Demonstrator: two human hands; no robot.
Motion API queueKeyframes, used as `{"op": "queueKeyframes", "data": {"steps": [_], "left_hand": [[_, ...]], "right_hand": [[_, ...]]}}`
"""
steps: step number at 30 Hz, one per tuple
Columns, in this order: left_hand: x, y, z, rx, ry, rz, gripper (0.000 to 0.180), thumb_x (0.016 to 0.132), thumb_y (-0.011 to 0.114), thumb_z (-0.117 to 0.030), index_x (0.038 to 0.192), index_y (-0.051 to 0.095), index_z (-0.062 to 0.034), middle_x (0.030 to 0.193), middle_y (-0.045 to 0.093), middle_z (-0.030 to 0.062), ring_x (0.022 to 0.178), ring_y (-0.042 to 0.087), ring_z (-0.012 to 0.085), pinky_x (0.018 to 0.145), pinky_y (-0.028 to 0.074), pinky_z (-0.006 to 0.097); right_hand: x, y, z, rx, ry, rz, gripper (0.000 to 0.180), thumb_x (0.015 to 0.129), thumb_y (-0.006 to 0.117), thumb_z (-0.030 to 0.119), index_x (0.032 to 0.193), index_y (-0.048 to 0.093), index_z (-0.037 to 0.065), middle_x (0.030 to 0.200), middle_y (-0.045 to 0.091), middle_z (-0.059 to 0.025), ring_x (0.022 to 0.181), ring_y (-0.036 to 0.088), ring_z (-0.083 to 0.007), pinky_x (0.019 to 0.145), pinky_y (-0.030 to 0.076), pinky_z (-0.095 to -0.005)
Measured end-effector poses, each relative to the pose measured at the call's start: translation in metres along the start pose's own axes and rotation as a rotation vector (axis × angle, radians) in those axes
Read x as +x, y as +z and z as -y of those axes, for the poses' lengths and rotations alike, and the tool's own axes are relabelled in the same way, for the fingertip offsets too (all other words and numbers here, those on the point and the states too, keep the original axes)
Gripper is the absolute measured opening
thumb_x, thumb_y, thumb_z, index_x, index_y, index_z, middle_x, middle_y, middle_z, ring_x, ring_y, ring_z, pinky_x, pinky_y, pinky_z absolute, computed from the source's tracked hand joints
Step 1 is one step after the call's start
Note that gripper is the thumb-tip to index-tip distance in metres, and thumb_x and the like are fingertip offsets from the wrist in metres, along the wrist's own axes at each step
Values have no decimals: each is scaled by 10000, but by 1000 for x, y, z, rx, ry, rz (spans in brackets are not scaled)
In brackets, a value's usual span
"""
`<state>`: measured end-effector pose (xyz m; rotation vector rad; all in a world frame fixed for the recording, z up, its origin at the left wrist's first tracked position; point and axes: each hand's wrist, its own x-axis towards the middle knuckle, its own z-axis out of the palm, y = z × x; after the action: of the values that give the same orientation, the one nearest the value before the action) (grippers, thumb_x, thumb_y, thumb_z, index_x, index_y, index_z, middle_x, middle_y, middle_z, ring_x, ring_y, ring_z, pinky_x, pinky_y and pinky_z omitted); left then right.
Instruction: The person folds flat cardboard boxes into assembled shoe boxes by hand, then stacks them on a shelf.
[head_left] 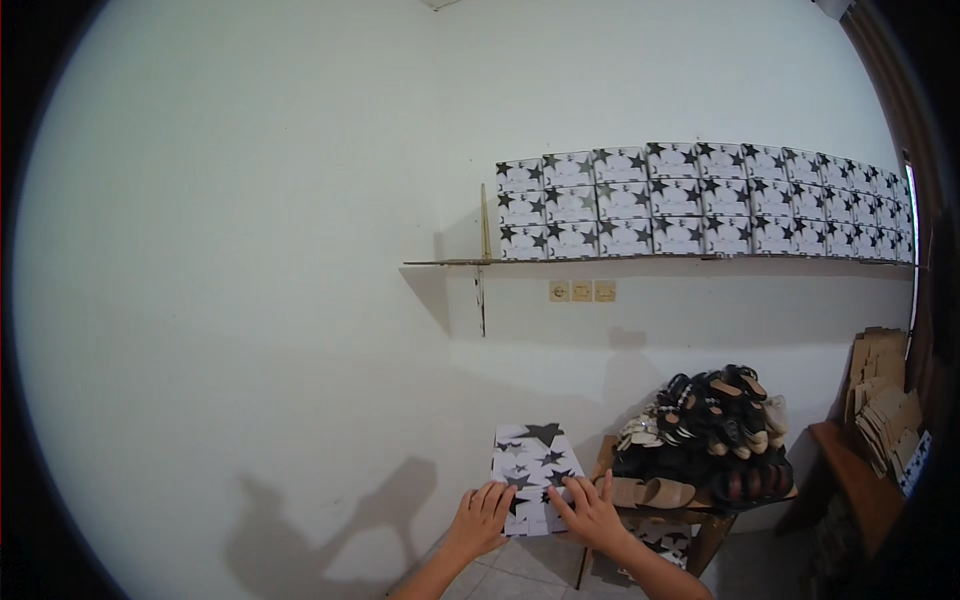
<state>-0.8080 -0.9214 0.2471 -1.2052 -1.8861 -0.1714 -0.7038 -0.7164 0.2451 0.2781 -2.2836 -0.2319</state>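
A white shoebox [545,452] patterned with black and grey stars is in front of me at the lower middle. My left hand [481,518] holds its near left side, with bent fingers over the edge. On the near right side, my right hand [590,512] grips the same box, its fingertips on the starred surface. What supports the box from below, if anything, I cannot tell. Just right of my right hand, a pair of beige slide sandals [650,491] lies at the front of a small wooden table [704,515].
Black and pale sandals [715,405] are heaped on that table. A wall shelf [600,262] carries rows of starred shoeboxes [675,200] above wall sockets [582,291]. Flattened cardboard [880,400] leans on a brown bench [858,480] at right. More starred boxes [660,545] sit under the table.
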Motion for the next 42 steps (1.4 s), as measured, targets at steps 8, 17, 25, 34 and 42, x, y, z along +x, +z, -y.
{"op": "queueKeyframes", "data": {"steps": [8, 17, 25, 34, 42], "left_hand": [[140, 11, 192, 158, 19, -164, 935, 486, 772, -231, 1305, 361, -44, 1261, 387, 128, 1182, 383, 275, 928, 343, 413], [293, 34, 400, 317, 33, -425, 1026, 440, 813, -196, 1311, 297, -29, 1278, 375, 143, 1227, 351, 311, 997, 302, 430], [378, 125, 482, 189, -72, -393, 1096, 425, 850, -245, 1345, 275, -89, 1319, 377, 67, 1293, 317, 222, 1052, 284, 432], [426, 208, 524, 31, 68, -365, 1024, 559, 815, -320, 1380, 266, -49, 1473, 222, 66, 1291, 338, 222, 1035, 324, 401], [409, 266, 502, -313, 68, -547, 714, 824, 573, -367, 1379, 290, -18, 1463, 207, 183, 1316, 296, 306, 1046, 282, 427]], "right_hand": [[234, 56, -71, -91, -117, -367, 987, 430, 817, 329, 1315, 417, 152, 1225, 422, -109, 1155, 409, -269, 999, 87, -686], [492, 95, -128, -286, -93, -499, 1140, 408, 862, 321, 1384, 290, 181, 1291, 371, -93, 1237, 337, -262, 1035, 147, -631], [575, 157, -185, -627, 92, -352, 1177, 438, 852, 388, 1414, 225, 193, 1300, 363, -97, 1242, 330, -265, 1038, 142, -634], [598, 183, -221, -697, 286, -148, 1198, 443, 846, 430, 1423, 198, 195, 1349, 328, -133, 1289, 289, -285, 1033, 144, -636], [574, 245, -209, -595, 319, -345, 803, 789, 479, 611, 1407, 279, 139, 1464, 180, -199, 1363, 172, -314, 1023, 69, -641]]}}
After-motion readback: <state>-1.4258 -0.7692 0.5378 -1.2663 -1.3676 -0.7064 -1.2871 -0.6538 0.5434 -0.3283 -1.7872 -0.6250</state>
